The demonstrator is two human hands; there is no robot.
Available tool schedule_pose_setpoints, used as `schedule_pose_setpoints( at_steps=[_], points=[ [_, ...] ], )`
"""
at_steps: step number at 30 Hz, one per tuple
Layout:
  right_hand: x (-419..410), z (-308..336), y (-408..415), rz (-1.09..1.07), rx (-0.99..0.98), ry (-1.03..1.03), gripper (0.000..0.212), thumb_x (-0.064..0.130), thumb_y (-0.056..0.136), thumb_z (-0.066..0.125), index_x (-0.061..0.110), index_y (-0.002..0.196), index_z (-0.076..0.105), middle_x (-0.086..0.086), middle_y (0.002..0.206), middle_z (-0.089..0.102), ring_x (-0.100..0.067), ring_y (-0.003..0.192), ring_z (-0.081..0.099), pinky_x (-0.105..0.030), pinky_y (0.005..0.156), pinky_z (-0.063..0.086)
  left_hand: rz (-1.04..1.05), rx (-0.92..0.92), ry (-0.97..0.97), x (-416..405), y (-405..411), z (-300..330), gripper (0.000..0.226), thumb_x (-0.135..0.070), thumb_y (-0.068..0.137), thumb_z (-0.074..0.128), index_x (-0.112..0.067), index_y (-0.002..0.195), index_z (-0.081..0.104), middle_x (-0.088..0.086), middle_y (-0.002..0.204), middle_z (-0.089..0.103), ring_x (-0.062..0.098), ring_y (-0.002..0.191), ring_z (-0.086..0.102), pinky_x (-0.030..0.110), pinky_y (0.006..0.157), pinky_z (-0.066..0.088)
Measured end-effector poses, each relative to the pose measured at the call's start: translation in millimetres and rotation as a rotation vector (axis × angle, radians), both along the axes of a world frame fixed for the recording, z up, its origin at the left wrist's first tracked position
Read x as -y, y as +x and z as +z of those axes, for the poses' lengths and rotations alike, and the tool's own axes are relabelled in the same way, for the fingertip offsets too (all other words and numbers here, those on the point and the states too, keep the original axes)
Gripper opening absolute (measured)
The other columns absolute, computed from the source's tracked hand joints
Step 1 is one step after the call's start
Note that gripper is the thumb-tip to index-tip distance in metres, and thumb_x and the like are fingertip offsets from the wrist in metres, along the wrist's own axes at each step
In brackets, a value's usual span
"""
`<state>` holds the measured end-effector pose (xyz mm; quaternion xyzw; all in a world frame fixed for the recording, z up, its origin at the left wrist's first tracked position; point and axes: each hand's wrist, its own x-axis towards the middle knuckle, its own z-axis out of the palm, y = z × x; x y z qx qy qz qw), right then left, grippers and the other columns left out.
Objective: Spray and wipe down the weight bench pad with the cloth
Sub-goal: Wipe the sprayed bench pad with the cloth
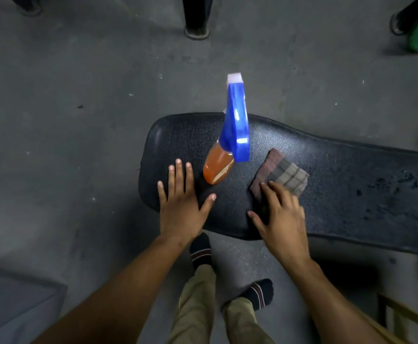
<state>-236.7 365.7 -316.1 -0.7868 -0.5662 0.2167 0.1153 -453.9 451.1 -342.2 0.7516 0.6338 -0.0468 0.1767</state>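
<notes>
Head view, black textured pad (pixel 327 175), folded plaid cloth (pixel 283 173)

Black padded tabletop (pixel 327 189), textured surface, scuffed and speckled toward its right end. Standing on it: a spray bottle (pixel 230 142) with orange liquid and blue trigger head. Just right of it lies a folded checked cloth (pixel 286 171).

Colours on the black pad (pixel 327 194)
Bottle (pixel 219 170): orange liquid, blue sprayer, white nozzle. Cloth (pixel 283 173) right of it: grey-and-maroon check. Floor (pixel 79 120) grey; socks (pixel 260 292) dark, striped.
</notes>
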Motion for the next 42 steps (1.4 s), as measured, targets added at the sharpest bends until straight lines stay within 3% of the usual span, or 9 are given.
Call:
schedule_pose_setpoints(
  at_steps=[5,9,12,16,22,27,33,36,42],
  points=[
    [-9,-4,20,-0.016,-0.116,0.127,0.036,0.007,0.09,0.071,0.013,0.125,0.071,-0.006,0.127,0.071,-0.031,0.112,0.063,-0.036,0.097,0.048,0.019,0.041,-0.067,39,15,16,0.089,-0.061,0.097,0.037,-0.013,0.162,-0.001,0.008,0.17,-0.011,0.024,0.156,-0.012,0.053,0.125,0.003],
    [-1,17,43,-0.273,-0.511,0.152,0.022,0.016,0.1,0.067,0.02,0.121,0.073,0.004,0.11,0.077,-0.015,0.103,0.07,-0.026,0.088,0.049,-0.014,0.082,-0.094,83,38,27,0.089,-0.066,0.095,0.024,-0.016,0.161,-0.009,0.002,0.168,-0.019,0.016,0.154,-0.02,0.045,0.125,-0.005],
    [20,26,68,-0.42,-0.796,0.187,0.019,0.025,0.101,0.062,0.026,0.116,0.072,0.009,0.105,0.078,-0.013,0.103,0.072,-0.041,0.093,0.056,-0.093,0.074,-0.106,104,64,33,0.088,-0.066,0.094,0.022,-0.016,0.161,-0.008,-0.001,0.168,-0.022,0.013,0.153,-0.023,0.041,0.124,-0.008],
    [50,47,103,-0.56,-1.05,0.311,0.02,0.006,0.106,0.055,0.017,0.112,0.072,0.006,0.101,0.076,-0.008,0.097,0.068,-0.024,0.087,0.053,-0.178,0.097,-0.115,112,109,39,0.087,-0.065,0.095,0.023,-0.017,0.161,-0.008,-0.004,0.168,-0.021,0.012,0.153,-0.022,0.04,0.124,-0.01],
    [91,70,156,-1.101,-1.318,0.491,0.03,0.0,0.105,0.048,0.016,0.086,0.064,0.008,0.075,0.074,-0.004,0.074,0.069,-0.02,0.075,0.054,-0.333,0.123,-0.149,112,186,43,0.086,-0.061,0.1,0.033,-0.018,0.16,-0.012,-0.004,0.167,-0.024,0.011,0.152,-0.024,0.04,0.125,-0.01],
    [130,75,207,-1.424,-1.627,0.671,0.015,0.025,0.099,0.065,0.014,0.098,0.075,-0.003,0.096,0.079,-0.014,0.089,0.073,-0.035,0.099,0.056,-0.459,0.121,-0.183,113,246,49,0.085,-0.062,0.101,0.03,-0.019,0.159,-0.016,-0.006,0.165,-0.028,0.01,0.151,-0.028,0.042,0.125,-0.01],
    [159,63,249,-1.489,-1.316,0.702,0.017,-0.003,0.093,0.069,0.012,0.099,0.075,-0.013,0.098,0.072,-0.031,0.096,0.064,-0.043,0.089,0.054,-0.575,0.112,-0.216,107,306,47,0.086,-0.061,0.101,0.031,-0.021,0.158,-0.019,-0.008,0.164,-0.03,0.008,0.149,-0.03,0.042,0.125,-0.011],
    [164,61,264,-1.547,-1.305,0.727,0.015,0.003,0.096,0.067,0.012,0.096,0.079,-0.012,0.097,0.076,-0.028,0.092,0.068,-0.042,0.086,0.055,-0.644,0.111,-0.227,97,336,44,0.086,-0.06,0.101,0.032,-0.022,0.158,-0.02,-0.008,0.164,-0.031,0.009,0.149,-0.031,0.043,0.125,-0.01],
    [153,57,289,-1.629,-1.265,0.739,0.018,0.021,0.104,0.062,0.019,0.096,0.078,-0.007,0.083,0.077,-0.021,0.061,0.07,-0.03,0.045,0.053,-0.793,0.123,-0.234,67,400,41,0.085,-0.062,0.101,0.03,-0.022,0.159,-0.018,-0.007,0.165,-0.028,0.01,0.15,-0.028,0.041,0.124,-0.012]
  ],
)
